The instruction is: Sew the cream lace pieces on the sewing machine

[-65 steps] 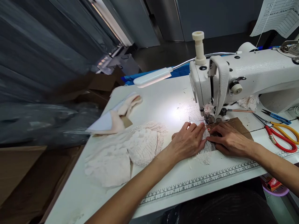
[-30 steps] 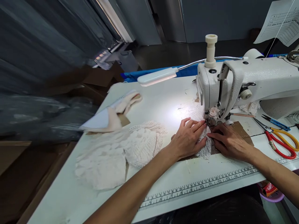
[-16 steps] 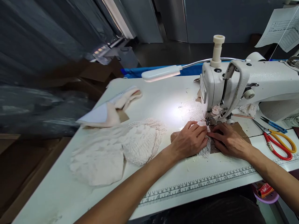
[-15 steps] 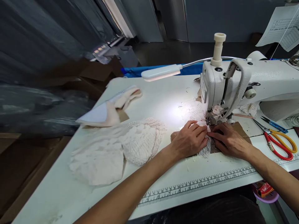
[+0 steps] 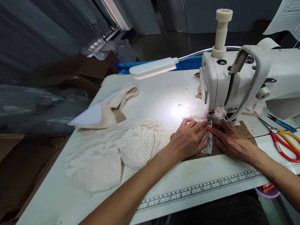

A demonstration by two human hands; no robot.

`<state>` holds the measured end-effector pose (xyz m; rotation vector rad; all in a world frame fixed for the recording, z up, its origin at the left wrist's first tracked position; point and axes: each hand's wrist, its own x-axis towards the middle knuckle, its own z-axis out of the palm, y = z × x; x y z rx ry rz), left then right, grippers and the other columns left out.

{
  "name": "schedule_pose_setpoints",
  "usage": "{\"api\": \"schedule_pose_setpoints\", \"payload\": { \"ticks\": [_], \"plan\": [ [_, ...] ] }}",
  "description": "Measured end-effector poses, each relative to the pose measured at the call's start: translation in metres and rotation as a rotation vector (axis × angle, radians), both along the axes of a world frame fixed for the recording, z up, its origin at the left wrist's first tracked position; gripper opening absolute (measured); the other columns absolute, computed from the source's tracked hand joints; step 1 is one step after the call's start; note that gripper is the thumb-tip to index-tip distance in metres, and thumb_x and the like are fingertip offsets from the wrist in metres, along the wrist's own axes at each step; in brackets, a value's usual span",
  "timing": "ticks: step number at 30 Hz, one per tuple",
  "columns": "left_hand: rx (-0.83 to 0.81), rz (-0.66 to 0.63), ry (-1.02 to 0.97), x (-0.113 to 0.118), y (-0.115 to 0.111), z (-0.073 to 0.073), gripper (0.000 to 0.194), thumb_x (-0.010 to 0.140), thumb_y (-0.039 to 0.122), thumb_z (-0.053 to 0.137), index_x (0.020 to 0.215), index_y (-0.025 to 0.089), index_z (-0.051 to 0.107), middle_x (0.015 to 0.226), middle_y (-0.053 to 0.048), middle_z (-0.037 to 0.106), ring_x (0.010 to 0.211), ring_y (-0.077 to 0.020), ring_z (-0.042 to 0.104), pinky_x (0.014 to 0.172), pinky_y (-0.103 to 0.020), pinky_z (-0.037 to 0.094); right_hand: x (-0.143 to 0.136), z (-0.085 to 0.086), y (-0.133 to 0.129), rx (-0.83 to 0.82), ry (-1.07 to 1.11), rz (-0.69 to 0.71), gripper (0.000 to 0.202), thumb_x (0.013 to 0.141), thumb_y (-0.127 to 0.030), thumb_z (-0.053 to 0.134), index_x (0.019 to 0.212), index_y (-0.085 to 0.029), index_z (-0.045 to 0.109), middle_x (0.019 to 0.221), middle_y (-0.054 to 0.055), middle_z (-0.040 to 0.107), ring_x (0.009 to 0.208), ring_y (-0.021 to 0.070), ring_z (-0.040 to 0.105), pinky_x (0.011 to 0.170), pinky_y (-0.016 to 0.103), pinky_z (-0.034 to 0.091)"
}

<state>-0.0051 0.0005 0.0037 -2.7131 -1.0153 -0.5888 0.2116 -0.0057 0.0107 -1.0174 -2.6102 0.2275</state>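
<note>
White lace fabric [image 5: 207, 146] lies under the presser foot [image 5: 212, 121] of a white sewing machine [image 5: 212, 84]. My left hand [image 5: 191, 137] is on the lace just left of the foot, fingers closed and pressing it. From the right, my right hand [image 5: 231, 140] grips the lace edge in front of the foot, forefinger pointing at my left fingertips. Its other fingertips are partly hidden beside the foot. Beneath the hands is a brown plate [image 5: 217, 151]. A pink fabric rosette [image 5: 219, 111] hangs on the machine head by the needle area.
White lace pieces [image 5: 98, 165] are heaped on the table's left, with folded cream cloth [image 5: 105, 114] behind. Red-and-yellow scissors [image 5: 278, 143] and blue snips [image 5: 282, 123] lie to the right. A lamp [image 5: 153, 67] hangs over the table; a ruler strip [image 5: 199, 190] runs along the front edge.
The view has shifted closer to the machine. Less lace shows in front of the presser foot, and both hands stay close to it.
</note>
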Motion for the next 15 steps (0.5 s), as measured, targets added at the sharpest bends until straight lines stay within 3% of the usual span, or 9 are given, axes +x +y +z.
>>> {"api": "schedule_pose_setpoints", "payload": {
  "ticks": [8, 15],
  "plan": [
    [-0.020, 0.108, 0.005, 0.007, 0.003, -0.002, 0.033, 0.100, 0.032, 0.042, 0.115, 0.014, 0.065, 0.104, -0.011, 0.070, 0.087, -0.0230, 0.061, 0.078, -0.040, 0.047, -0.001, 0.000, 0.001, 0.015, -0.047, -0.021, 0.045, 0.096, -0.014, 0.032, 0.137, -0.021, 0.049, 0.108, 0.016, 0.058, 0.099, 0.0285, 0.053, 0.083, 0.046, 0.054],
    [-0.002, 0.142, -0.158, 0.005, 0.016, -0.002, 0.023, 0.097, 0.030, 0.047, 0.106, 0.016, 0.064, 0.099, -0.010, 0.067, 0.084, -0.0223, 0.057, 0.071, -0.039, 0.046, 0.001, -0.002, 0.004, -0.033, 0.007, -0.019, 0.036, 0.098, -0.018, 0.034, 0.124, -0.017, 0.059, 0.104, 0.015, 0.057, 0.088, 0.0237, 0.052, 0.076, 0.042, 0.054]
  ]
}}
